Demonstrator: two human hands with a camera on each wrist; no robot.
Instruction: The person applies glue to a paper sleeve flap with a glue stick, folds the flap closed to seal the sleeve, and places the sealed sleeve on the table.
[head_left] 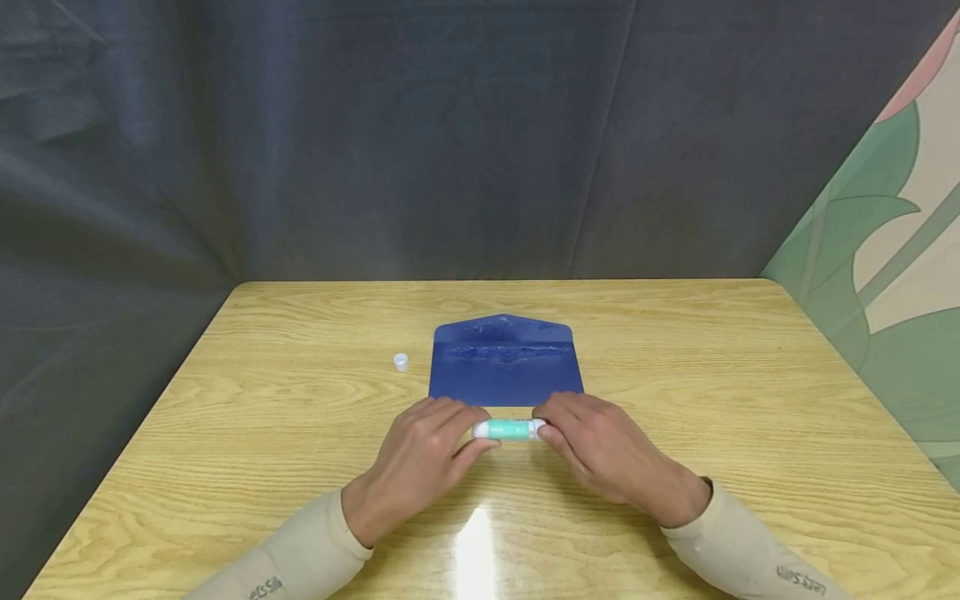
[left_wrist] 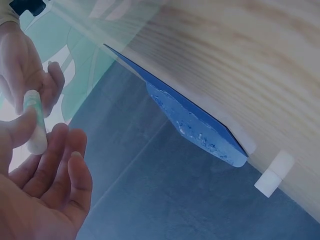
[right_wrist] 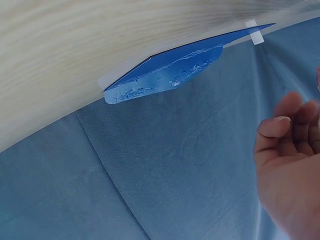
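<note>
A glue stick (head_left: pixel 508 429) with a white and teal body lies level between my two hands, above the table's near half. My left hand (head_left: pixel 423 442) pinches its rounded white end between thumb and fingers. At the other end, my right hand (head_left: pixel 609 450) grips with thumb and fingertips. In the left wrist view, the glue stick (left_wrist: pixel 35 120) has a narrower end towards the right hand (left_wrist: pixel 27 70). Just beyond the hands lies a blue envelope (head_left: pixel 504 379), its flap (head_left: pixel 502 328) open and pointing away, with whitish smears on it.
A small white cap (head_left: pixel 401 362) stands on the wood-grain table (head_left: pixel 300 367), left of the envelope. Behind the table hangs a dark curtain (head_left: pixel 450 142), which also covers the left side. On the right is a panel with a leaf pattern (head_left: pixel 900 292).
</note>
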